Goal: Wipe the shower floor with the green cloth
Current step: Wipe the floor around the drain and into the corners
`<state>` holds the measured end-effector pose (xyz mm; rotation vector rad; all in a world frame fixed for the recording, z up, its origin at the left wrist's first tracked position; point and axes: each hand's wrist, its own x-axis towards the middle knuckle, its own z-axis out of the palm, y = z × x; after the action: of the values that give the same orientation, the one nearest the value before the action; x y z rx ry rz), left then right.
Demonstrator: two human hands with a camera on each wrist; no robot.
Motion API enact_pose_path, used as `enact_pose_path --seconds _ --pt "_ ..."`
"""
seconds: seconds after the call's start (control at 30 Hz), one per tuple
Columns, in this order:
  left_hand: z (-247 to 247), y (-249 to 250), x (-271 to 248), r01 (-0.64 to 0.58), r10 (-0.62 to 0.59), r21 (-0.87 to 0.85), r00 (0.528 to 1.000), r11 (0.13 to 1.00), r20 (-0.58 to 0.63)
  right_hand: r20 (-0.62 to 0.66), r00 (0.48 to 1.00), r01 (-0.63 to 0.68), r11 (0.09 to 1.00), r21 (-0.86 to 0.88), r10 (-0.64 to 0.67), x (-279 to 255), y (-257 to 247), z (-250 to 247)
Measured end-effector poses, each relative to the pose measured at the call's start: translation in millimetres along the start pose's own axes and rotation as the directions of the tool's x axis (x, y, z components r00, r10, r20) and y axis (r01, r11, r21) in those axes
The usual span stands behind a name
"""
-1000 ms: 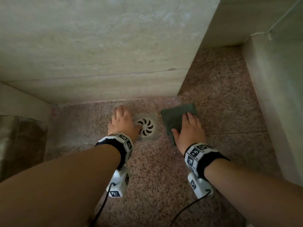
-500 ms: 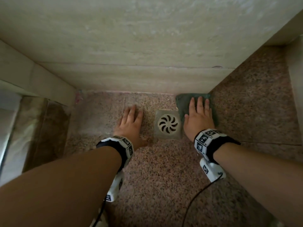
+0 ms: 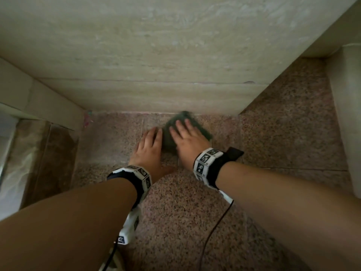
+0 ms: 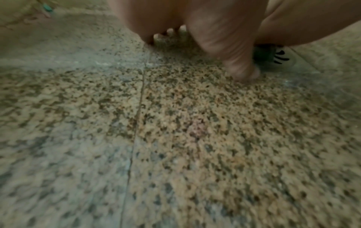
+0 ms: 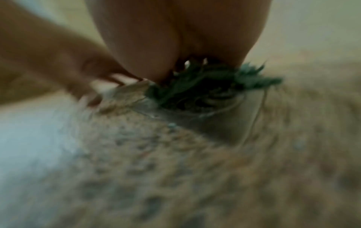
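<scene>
Wiping under way, extent done unclear: right hand (image 3: 187, 141) flat, fingers spread, pressing dark green cloth (image 3: 201, 130) on speckled granite shower floor (image 3: 185, 222); left hand (image 3: 149, 147) flat beside.

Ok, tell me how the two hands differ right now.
The right hand presses flat on the green cloth; the left hand rests on bare shower floor beside it. The right hand sits over the drain, the left just clear of it. The right wrist view is more blurred than the left. Both lie palm down with straight fingers.
</scene>
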<state>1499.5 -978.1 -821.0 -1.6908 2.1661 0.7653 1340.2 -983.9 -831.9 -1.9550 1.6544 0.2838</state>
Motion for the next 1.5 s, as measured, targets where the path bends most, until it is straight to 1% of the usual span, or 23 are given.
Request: enact_pose_path --seconds 0.03,0.07,0.13,0.2,0.27,0.33,0.37,0.43,0.47,0.5,0.53,0.57,0.6,0.63,0.67,0.73,0.83,0.97,1.07,1.13,1.23,1.37,1.5 --pt "-5.1 4.0 -0.9 -0.013 0.013 -0.012 0.998 1.0 -0.053 0.019 0.998 0.063 0.998 -0.016 -0.063 -0.7 -0.2 -2.4" --pt "-10.7 9.2 -0.5 -0.037 0.037 -0.003 0.994 0.999 -0.101 0.024 0.997 0.072 0.997 0.002 -0.073 -2.4 1.4 -5.1" --pt "-21.2 22.2 6.0 -0.103 0.111 0.056 0.981 0.993 -0.162 0.009 1.0 0.018 0.999 0.048 -0.018 -9.3 10.6 -8.4" --pt "-29.9 38.3 18.0 -0.2 0.213 0.094 0.963 0.975 -0.162 0.004 0.999 -0.033 0.999 -0.007 0.033 -22.2 25.9 -4.8" --pt "-32.6 57.9 29.9 -0.34 0.352 0.151 0.934 0.928 -0.058 -0.002 0.992 -0.126 0.99 -0.062 0.127 -35.5 48.6 0.5" --pt "-30.1 83.4 40.1 -0.489 0.481 0.234 0.872 0.84 0.097 -0.008 0.955 -0.295 0.955 -0.018 0.295 -51.1 68.2 -0.6" --pt "-27.3 96.7 44.6 -0.532 0.509 0.242 0.847 0.812 0.154 0.003 0.943 -0.333 0.943 0.0 0.333 -55.8 75.7 -2.2" --pt "-20.4 122.1 52.4 -0.573 0.539 0.193 0.818 0.797 0.201 0.033 0.95 -0.311 0.95 0.034 0.31 -63.4 80.3 -12.7" --pt "-16.5 132.7 54.7 -0.572 0.543 0.144 0.817 0.808 0.196 0.055 0.965 -0.26 0.963 0.071 0.256 -65.7 82.5 -15.8" --pt "-12.6 141.2 56.2 -0.547 0.526 0.093 0.831 0.832 0.18 0.058 0.973 -0.232 0.957 0.173 0.225 -67.1 83.3 -20.0" --pt "-8.2 147.5 57.1 -0.507 0.493 0.049 0.854 0.861 0.164 0.02 0.966 -0.249 0.916 0.316 0.256 -68.6 84.0 -24.0" --pt "-3.8 151.8 57.4 -0.467 0.457 0.024 0.875 0.884 0.161 -0.054 0.947 -0.265 0.867 0.422 0.316 -69.4 88.3 -24.2" --pt "0.2 155.1 56.9 -0.435 0.424 0.026 0.889 0.9 0.174 -0.145 0.909 -0.285 0.834 0.472 0.392 -70.4 94.1 -21.3" --pt "4.7 156.8 56.6 -0.416 0.399 0.051 0.896 0.908 0.194 -0.193 0.869 -0.323 0.818 0.475 0.455 -72.8 97.6 -18.0" --pt "10.2 157.0 56.8 -0.405 0.381 0.082 0.9 0.911 0.211 -0.196 0.857 -0.356 0.821 0.446 0.477 -76.4 98.0 -14.5" --pt "14.1 155.0 58.2 -0.389 0.357 0.128 0.909 0.913 0.213 -0.154 0.892 -0.353 0.867 0.352 0.426 -80.5 95.4 -4.5" --pt "6.8 138.7 66.4 -0.368 0.33 0.178 0.921 0.913 0.208 -0.115 0.938 -0.283 0.915 0.287 0.327 -80.9 80.9 7.3" --pt "-4.9 103.6 77.2 -0.387 0.346 0.248 0.918 0.888 0.194 -0.148 0.961 -0.193 0.951 0.24 0.233 -72.5 56.9 13.1" --pt "-8.4 81.1 77.1 -0.38 0.34 0.248 0.921 0.891 0.189 -0.173 0.971 -0.127 0.966 0.224 0.167 -60.8 39.3 9.1" --pt "-13.3 61.9 76.0 -0.375 0.338 0.229 0.923 0.899 0.183 -0.163 0.973 -0.125 0.967 0.22 0.163 -53.2 28.6 5.9" --pt "-21.6 18.3 69.8 -0.308 0.28 0.223 0.948 0.925 0.152 -0.137 0.98 -0.11 0.97 0.215 0.142 -42.2 16.6 -1.2" --pt "-38.5 -56.9 55.5 -0.164 0.144 0.198 0.983 0.966 0.111 -0.107 0.989 -0.079 0.97 0.228 0.106 -32.0 3.6 -2.5" --pt "-48.9 -111.9 44.8 -0.045 0.031 0.155 0.996 0.987 0.09 -0.107 0.988 -0.086 0.973 0.216 0.111 -28.3 -12.4 4.7"
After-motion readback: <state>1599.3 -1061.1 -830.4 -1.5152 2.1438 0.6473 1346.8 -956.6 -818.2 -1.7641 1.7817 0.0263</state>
